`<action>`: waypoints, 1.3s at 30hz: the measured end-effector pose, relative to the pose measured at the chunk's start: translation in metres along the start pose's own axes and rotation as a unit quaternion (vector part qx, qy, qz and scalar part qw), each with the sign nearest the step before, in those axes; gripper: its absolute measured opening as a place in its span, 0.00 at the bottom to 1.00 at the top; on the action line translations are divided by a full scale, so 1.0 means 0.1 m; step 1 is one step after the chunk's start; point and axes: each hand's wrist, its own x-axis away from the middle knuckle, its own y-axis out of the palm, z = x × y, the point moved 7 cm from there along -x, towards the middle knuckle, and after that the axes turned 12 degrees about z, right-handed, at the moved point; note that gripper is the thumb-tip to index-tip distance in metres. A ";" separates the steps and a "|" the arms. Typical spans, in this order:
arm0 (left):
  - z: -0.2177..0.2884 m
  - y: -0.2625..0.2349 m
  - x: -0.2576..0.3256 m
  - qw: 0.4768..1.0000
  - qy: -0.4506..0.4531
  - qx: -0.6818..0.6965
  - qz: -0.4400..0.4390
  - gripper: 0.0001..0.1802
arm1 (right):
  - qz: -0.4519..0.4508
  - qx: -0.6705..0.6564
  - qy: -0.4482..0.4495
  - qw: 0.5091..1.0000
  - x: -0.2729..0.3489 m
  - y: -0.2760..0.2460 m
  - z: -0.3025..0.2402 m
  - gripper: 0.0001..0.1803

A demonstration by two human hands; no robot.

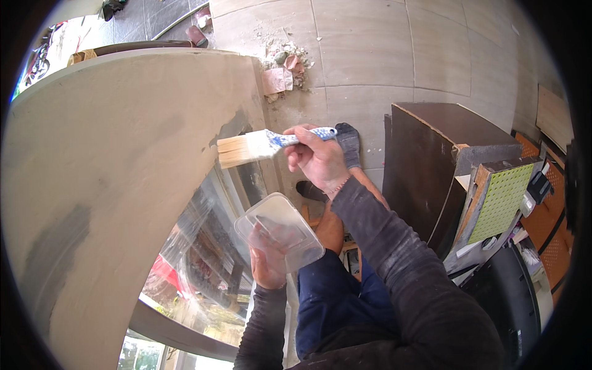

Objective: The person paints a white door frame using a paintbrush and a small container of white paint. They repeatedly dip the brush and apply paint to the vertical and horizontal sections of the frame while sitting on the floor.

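My right hand (317, 157) grips the blue-and-white handle of a flat paintbrush (246, 148). Its pale bristles touch the edge of a large curved beige plaster surface (117, 166), next to a darker wet patch (234, 126). My left hand (268, 265) holds a clear plastic container (280, 231) from below, tilted, just under the brush. Both forearms are in dark grey sleeves. My knees in blue trousers show beneath them.
Plastic-covered glass (197, 265) runs below the curved surface. A rubble pile (283, 65) lies on the tiled floor above. A dark brown board box (431, 160) and a green perforated tool (502, 200) stand at right, with orange crates beyond.
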 end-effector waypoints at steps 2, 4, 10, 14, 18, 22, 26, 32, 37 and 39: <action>0.04 0.08 0.00 1.000 0.000 -0.002 0.006 0.44 | -0.003 0.037 -0.027 0.999 -0.17 -0.03 0.07 0.13; 0.03 0.07 -0.01 1.000 -0.014 0.007 0.019 0.47 | 0.103 0.097 -0.105 0.984 -0.45 -0.29 0.11 0.12; 0.07 0.04 0.01 1.000 0.004 0.006 0.015 0.46 | 0.070 0.148 -0.159 0.974 -0.26 -0.06 0.13 0.09; 0.03 -0.02 0.04 1.000 0.005 -0.003 0.007 0.45 | -0.036 0.072 -0.054 0.995 0.23 0.30 0.11 0.11; 0.01 -0.06 0.08 1.000 -0.001 0.000 0.016 0.45 | 0.048 0.001 -0.092 0.995 0.12 -0.04 -0.06 0.10; 0.00 -0.01 0.05 1.000 -0.005 -0.009 0.005 0.46 | 0.086 0.008 -0.051 0.995 -0.06 -0.17 0.32 0.10; 0.04 0.04 0.04 1.000 -0.016 -0.018 0.011 0.47 | 0.046 0.146 -0.038 0.987 -0.14 -0.31 0.42 0.10; 0.01 -0.05 0.03 1.000 -0.010 -0.009 0.015 0.48 | -0.020 0.167 -0.138 0.976 0.01 0.06 -0.04 0.09; 0.05 -0.03 0.06 1.000 -0.007 0.013 0.016 0.48 | 0.061 0.071 -0.171 0.981 -0.30 0.13 -0.40 0.09; 0.10 0.03 0.05 1.000 -0.006 0.013 0.008 0.48 | 0.095 0.181 -0.196 0.959 -0.48 -0.02 -0.32 0.09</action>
